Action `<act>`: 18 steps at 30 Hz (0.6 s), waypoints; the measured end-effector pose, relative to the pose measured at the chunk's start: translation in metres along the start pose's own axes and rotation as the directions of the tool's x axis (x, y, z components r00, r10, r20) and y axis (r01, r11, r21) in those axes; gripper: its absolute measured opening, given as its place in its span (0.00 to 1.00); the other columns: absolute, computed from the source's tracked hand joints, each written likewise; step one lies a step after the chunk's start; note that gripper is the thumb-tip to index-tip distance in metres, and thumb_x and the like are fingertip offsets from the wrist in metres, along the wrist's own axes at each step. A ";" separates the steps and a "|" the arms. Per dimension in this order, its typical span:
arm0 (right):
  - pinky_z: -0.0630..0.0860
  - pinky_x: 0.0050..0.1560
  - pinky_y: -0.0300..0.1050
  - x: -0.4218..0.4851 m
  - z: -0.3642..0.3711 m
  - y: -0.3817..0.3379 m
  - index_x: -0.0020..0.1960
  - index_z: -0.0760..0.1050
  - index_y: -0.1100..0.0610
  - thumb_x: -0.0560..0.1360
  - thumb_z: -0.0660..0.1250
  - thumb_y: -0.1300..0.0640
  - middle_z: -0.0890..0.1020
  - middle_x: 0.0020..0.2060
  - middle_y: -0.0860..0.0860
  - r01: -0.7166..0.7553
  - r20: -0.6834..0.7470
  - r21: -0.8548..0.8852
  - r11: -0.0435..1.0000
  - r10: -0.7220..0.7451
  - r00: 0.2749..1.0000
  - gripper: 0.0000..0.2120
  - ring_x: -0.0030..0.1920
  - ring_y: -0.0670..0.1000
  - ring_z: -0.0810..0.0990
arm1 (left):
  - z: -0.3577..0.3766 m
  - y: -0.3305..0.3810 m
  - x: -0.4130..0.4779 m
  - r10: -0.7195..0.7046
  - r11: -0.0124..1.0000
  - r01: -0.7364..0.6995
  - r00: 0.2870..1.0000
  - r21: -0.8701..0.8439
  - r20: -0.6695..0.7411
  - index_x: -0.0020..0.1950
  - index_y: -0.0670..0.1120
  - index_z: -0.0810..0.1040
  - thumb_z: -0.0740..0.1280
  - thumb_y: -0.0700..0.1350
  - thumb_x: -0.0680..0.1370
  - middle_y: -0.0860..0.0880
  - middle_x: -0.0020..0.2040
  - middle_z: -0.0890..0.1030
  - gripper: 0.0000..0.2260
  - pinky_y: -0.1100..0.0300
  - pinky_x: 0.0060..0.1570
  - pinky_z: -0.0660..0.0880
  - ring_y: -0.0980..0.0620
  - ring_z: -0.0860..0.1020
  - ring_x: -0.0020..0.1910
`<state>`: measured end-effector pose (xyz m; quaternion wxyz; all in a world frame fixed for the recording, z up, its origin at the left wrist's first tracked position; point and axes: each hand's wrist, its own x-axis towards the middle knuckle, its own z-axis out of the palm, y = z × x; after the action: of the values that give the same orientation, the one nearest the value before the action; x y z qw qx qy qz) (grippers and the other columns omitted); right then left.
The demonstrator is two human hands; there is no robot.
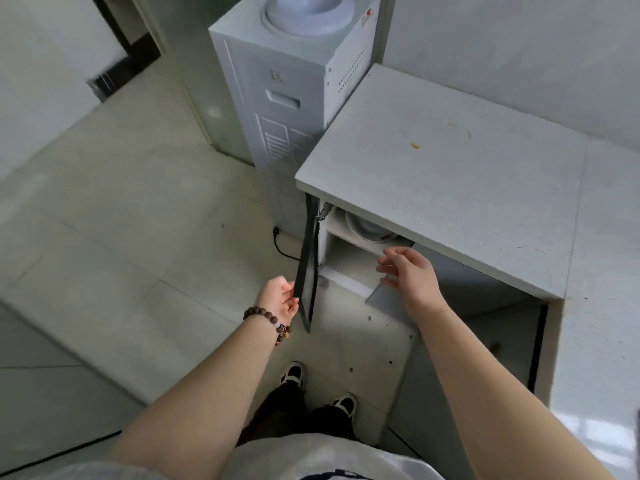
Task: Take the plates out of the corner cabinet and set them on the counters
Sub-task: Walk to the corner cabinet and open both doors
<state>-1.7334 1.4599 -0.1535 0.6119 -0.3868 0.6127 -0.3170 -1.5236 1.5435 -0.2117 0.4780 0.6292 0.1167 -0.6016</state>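
Observation:
The corner cabinet (341, 252) under the white counter (450, 188) stands with its dark-edged door (309, 268) swung out to the left. On its upper shelf lie white plates (365, 227), half hidden by the counter's edge. My left hand (280, 299), with a bead bracelet on the wrist, grips the door's outer edge. My right hand (408, 271) hovers in front of the shelf just below the plates, fingers apart and holding nothing.
A white water dispenser (287, 81) stands just left of the counter, its black cord (282, 244) trailing on the tiled floor. A second counter (602, 306) runs along the right. My feet (322, 389) are close to the cabinet.

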 end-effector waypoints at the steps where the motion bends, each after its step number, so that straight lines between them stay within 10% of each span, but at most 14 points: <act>1: 0.77 0.43 0.44 0.001 0.008 -0.001 0.51 0.78 0.59 0.78 0.64 0.58 0.82 0.43 0.54 0.000 0.017 -0.008 1.000 0.000 1.000 0.07 0.43 0.50 0.82 | -0.009 0.008 0.002 0.030 0.999 -0.029 0.999 0.025 -0.030 0.49 0.39 0.76 0.54 0.37 0.76 0.46 0.43 0.77 0.12 0.65 0.33 0.67 0.53 0.67 0.31; 4: 0.78 0.45 0.46 0.004 0.032 -0.002 0.50 0.78 0.59 0.78 0.63 0.60 0.82 0.43 0.55 -0.004 0.062 -0.021 1.000 0.006 0.998 0.06 0.42 0.51 0.81 | -0.032 0.034 0.008 0.122 0.985 -0.108 0.988 0.137 -0.095 0.51 0.39 0.78 0.55 0.37 0.76 0.45 0.45 0.78 0.13 0.67 0.28 0.66 0.55 0.66 0.30; 18: 0.78 0.47 0.47 0.018 0.067 -0.001 0.49 0.78 0.57 0.78 0.64 0.59 0.82 0.44 0.55 -0.010 0.103 -0.073 0.997 0.018 0.995 0.05 0.44 0.52 0.82 | -0.074 0.071 0.022 0.318 0.880 -0.294 0.948 0.373 -0.004 0.47 0.44 0.79 0.56 0.43 0.80 0.45 0.53 0.82 0.12 0.50 0.66 0.70 0.47 0.78 0.55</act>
<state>-1.6658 1.4499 -0.1649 0.6306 -0.4203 0.5940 -0.2700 -1.4191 1.5520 -0.2113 0.4367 0.7372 -0.0834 -0.5088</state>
